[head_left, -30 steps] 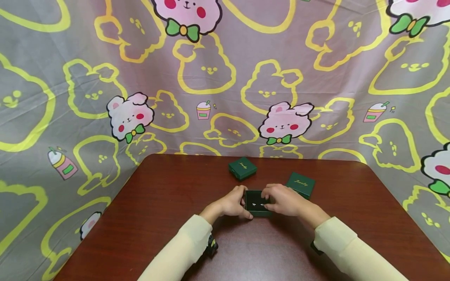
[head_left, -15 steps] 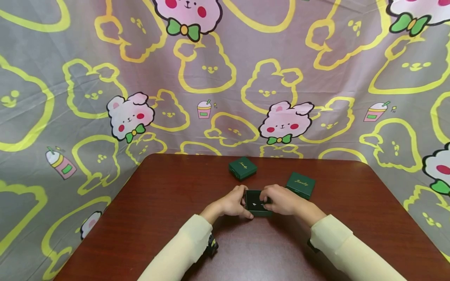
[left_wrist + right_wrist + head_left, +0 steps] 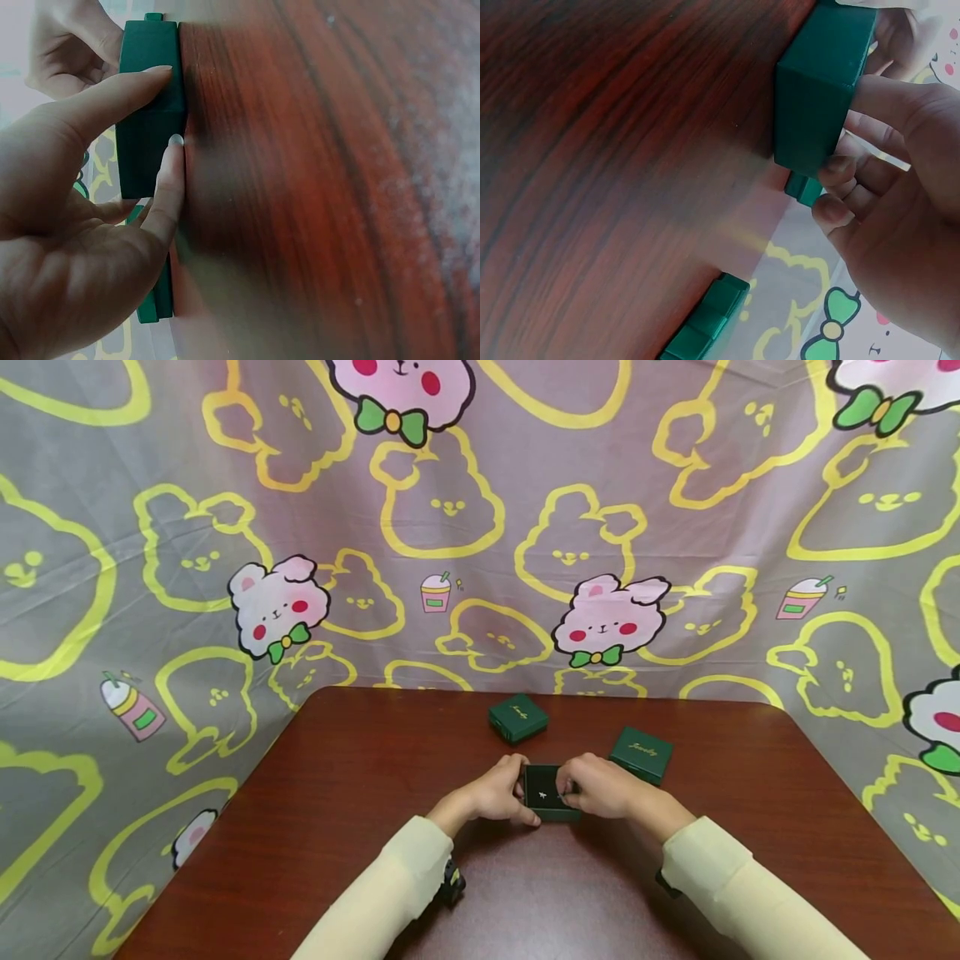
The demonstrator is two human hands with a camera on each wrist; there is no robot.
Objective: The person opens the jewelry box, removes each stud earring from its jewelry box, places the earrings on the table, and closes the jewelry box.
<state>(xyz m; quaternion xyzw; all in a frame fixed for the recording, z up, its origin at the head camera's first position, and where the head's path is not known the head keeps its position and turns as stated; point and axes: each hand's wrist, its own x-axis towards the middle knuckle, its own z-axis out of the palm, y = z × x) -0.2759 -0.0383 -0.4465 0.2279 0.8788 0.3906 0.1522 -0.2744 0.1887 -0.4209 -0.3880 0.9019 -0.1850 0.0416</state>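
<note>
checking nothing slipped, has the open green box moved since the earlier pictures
No: in the head view, the open green box, held by the left hand, shows no shift against the table's back edge.

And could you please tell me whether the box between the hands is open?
Open: in the head view, the box shows its dark interior and a silver piece.

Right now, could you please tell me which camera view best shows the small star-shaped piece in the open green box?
The head view: it looks down into the open green box, showing the star-shaped piece against the dark lining. Both wrist views show the box only from outside, hiding the piece.
</note>
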